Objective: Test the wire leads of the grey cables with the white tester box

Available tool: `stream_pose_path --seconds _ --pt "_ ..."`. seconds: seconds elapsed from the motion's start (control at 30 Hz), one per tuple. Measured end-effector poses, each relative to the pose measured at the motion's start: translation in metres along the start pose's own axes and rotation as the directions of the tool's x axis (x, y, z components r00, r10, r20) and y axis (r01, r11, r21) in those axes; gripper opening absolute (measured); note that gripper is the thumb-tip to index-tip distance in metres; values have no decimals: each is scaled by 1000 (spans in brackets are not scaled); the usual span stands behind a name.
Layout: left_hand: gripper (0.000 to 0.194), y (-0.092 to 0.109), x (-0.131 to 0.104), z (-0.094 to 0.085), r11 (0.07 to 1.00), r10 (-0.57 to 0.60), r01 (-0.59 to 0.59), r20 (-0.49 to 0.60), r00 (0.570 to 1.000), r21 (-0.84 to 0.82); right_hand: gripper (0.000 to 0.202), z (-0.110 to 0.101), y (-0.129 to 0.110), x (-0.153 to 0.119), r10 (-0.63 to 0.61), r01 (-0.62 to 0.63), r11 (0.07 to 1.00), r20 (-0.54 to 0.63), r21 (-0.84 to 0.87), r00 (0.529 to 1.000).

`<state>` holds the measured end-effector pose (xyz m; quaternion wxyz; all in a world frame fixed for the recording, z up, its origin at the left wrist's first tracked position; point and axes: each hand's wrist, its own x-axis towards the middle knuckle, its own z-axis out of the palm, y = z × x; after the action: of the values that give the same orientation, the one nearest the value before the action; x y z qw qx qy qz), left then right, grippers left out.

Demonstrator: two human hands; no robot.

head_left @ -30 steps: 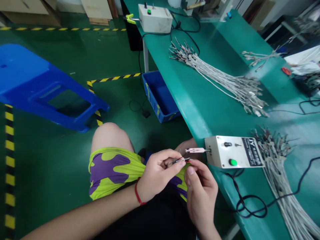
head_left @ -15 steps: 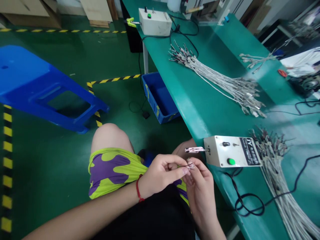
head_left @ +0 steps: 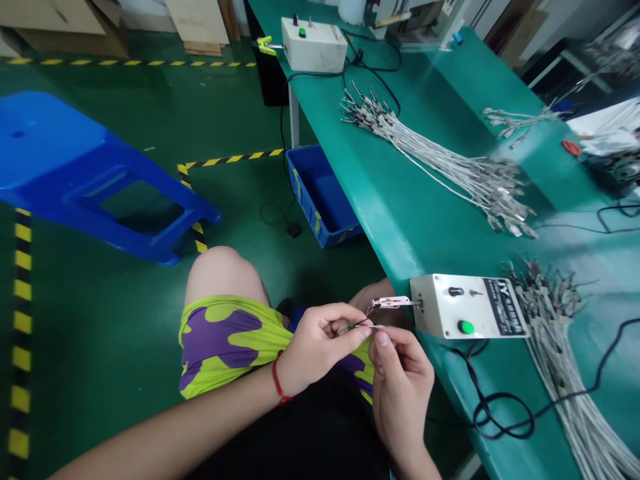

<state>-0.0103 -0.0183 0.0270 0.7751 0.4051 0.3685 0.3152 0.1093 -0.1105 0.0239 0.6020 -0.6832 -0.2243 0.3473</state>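
Note:
Close together over my lap, both hands work on a few thin wires [head_left: 369,325] of dark, white and reddish colour. My left hand [head_left: 320,343], with a red string bracelet at its wrist, pinches them between thumb and forefinger. The tip of a pale wire is pinched by my right hand [head_left: 401,373]. Any cable behind these wires is hidden by the fingers. Just above the fingertips, a pinkish clip [head_left: 391,303] sticks out on a shaft from a white control box [head_left: 467,307] with a green button. The wires reach up close to the clip; whether they touch it I cannot tell.
The green table [head_left: 400,220] bears two bundles of grey cables, one at its middle [head_left: 435,153] and one at right [head_left: 560,360]. Farther back stands another white box [head_left: 314,47] with a yellow clip. A blue bin [head_left: 325,200] and blue stool [head_left: 75,167] stand on the floor.
My right hand has turned and drawn slightly right, and the fingertips have parted a little. A pale wire now spans between them, and coloured wire ends show near the clip.

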Motion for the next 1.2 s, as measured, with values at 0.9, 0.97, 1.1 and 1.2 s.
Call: stream_pose_path --seconds 0.9,0.97,1.1,1.2 --pt "28 -11 31 0 978 -82 56 -122 989 -200 36 23 11 48 204 -219 774 93 594 974" --pt "29 -11 32 0 977 -80 53 -123 989 -207 37 25 13 52 202 -214 771 87 600 975" --pt "28 -14 34 0 976 -78 55 -102 992 -210 34 27 14 56 199 -201 769 72 607 977" --pt "27 -17 35 1 976 -77 57 -90 993 -208 31 26 15 57 199 -201 765 71 612 977"
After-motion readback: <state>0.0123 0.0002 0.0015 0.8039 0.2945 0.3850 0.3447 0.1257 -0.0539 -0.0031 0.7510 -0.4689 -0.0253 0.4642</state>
